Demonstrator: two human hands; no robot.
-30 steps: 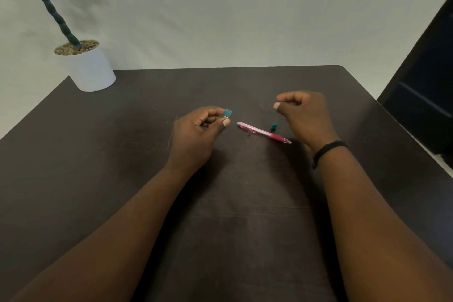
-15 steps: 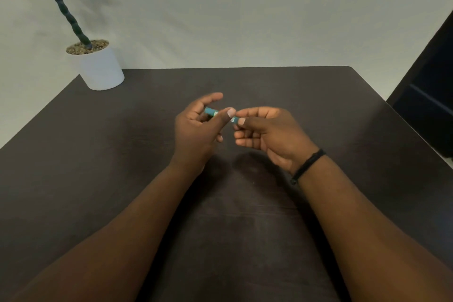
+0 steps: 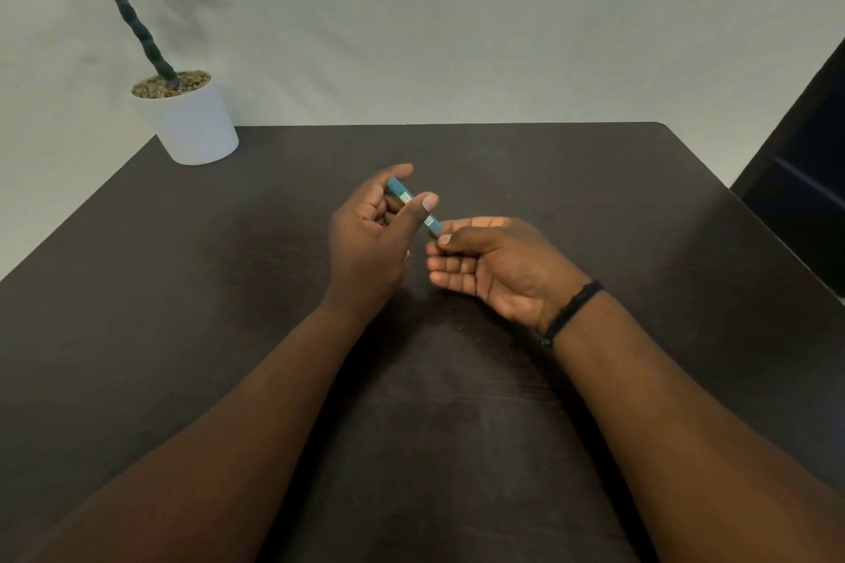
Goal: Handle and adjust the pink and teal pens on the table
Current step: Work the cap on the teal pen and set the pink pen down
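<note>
My left hand (image 3: 370, 238) holds the teal pen (image 3: 404, 197) above the middle of the dark table (image 3: 183, 288), thumb and fingers pinched around its barrel. The pen slants down to the right. My right hand (image 3: 498, 265), palm turned up, pinches the pen's lower right end between thumb and forefinger. A black band circles the right wrist. The pink pen and the small teal cap are not visible; my right hand covers the spot where they lay.
A white pot (image 3: 187, 123) with a green plant stands at the table's far left corner. A dark piece of furniture (image 3: 804, 178) stands beyond the table's right edge. A pale wall lies behind.
My right hand has moved left from beside the pink pen, turned palm up and taken the teal pen's end. My left hand has lifted and drawn more of the pen into view.
</note>
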